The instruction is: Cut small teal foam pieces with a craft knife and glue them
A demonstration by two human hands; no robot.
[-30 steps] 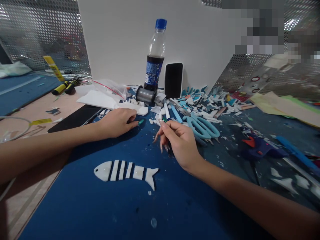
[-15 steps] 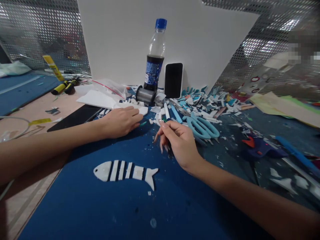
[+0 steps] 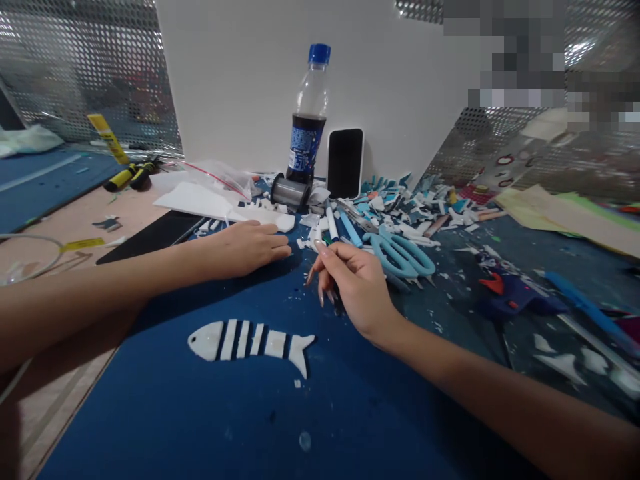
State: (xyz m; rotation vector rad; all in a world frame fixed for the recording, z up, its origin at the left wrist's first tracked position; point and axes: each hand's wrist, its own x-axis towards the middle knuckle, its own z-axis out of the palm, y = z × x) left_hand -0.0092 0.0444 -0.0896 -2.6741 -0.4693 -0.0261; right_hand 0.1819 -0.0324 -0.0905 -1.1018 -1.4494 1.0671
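Note:
My left hand (image 3: 249,248) rests palm down on the blue mat (image 3: 200,420), its fingers stretched out and nothing visible in them. It lies just in front of a white foam sheet (image 3: 263,217). My right hand (image 3: 353,283) is on its side to the right, fingers loosely bent and apart, with no object visible in it. Light-blue scissors (image 3: 400,253) lie right behind it. In front of both hands, a white fish cut into several separate pieces (image 3: 205,341) lies flat, head to the left and tail to the right. A tiny white scrap (image 3: 297,384) is below the tail.
A cola bottle (image 3: 305,143), a wire spool (image 3: 290,192) and a phone (image 3: 345,163) stand at the back before a white board (image 3: 240,87). Foam scraps (image 3: 415,203) pile beside them. A purple glue gun (image 3: 520,297) and paper sheets (image 3: 545,213) lie right; a glue stick (image 3: 107,138) stands left.
The fingers of my left hand have straightened and reach slightly farther right. My right hand keeps its pose. The view has shifted slightly; the fish pieces lie as before.

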